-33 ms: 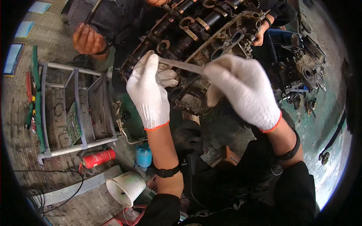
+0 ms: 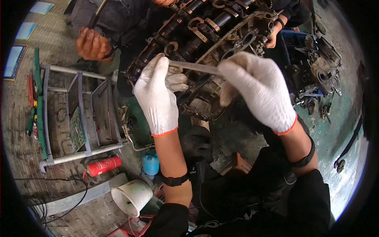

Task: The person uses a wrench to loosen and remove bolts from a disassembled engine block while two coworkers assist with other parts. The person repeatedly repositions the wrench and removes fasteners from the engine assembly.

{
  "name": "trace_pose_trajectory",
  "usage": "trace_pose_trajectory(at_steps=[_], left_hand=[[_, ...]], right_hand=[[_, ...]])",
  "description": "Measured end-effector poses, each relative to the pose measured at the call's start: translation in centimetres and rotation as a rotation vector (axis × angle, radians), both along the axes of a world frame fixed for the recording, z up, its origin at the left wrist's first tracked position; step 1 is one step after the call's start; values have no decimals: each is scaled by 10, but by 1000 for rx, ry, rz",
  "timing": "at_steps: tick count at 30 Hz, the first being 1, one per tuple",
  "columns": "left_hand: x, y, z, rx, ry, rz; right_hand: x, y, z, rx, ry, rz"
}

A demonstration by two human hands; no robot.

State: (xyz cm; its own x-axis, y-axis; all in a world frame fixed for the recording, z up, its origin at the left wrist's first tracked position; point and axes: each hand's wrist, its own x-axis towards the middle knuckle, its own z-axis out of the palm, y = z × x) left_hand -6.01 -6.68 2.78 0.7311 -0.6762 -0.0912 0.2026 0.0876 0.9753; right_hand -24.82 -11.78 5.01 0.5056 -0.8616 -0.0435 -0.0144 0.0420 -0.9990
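Observation:
A flat grey metal bar [image 2: 194, 67] is held level between my two gloved hands. My left hand [image 2: 158, 96], in a white knitted glove, pinches its left end between thumb and fingers. Around the right end is closed my right hand [image 2: 260, 93], gloved the same way. Both ends are covered by the gloves, so the kind of tool is not plain. Just beyond and below the bar lies a dark, oily engine cylinder head [image 2: 215, 28] with shafts and bearing caps.
At far left another person's hand [image 2: 94, 44] grips a shafted tool; a second hand [image 2: 271, 38] is beside the engine's right. Engine parts [image 2: 316, 71] lie right. A metal frame [image 2: 81, 114], red extinguisher [image 2: 103, 166], blue container [image 2: 150, 164] and white bucket [image 2: 132, 197] stand left.
My right hand has shifted slightly to the right, and the bar has moved a little right with it. My left hand has barely moved.

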Motion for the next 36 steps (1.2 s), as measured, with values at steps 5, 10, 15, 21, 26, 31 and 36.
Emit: trace_pose_trajectory(at_steps=[5, 10, 15, 21, 26, 31, 36], left_hand=[[-2, 1, 1, 85, -30, -80], [-4, 0, 2, 124, -64, -76], [-2, -3, -3, 105, -15, -115], [-1, -3, -7, 86, 16, -113], [1, -3, -5, 89, 27, -131], [4, -5, -6, 121, -19, -137], [1, -6, -9, 74, 22, -118]], right_hand=[[-1, -18, -10, 4, -38, -97], [2, -26, -11, -51, -34, -83], [5, -37, -11, -218, 58, -100], [-8, -47, -1, -259, 318, 131], [-10, -46, 11, -196, 481, 314], [7, -20, 3, -287, 476, 616], [15, -4, -1, -159, 338, 582]])
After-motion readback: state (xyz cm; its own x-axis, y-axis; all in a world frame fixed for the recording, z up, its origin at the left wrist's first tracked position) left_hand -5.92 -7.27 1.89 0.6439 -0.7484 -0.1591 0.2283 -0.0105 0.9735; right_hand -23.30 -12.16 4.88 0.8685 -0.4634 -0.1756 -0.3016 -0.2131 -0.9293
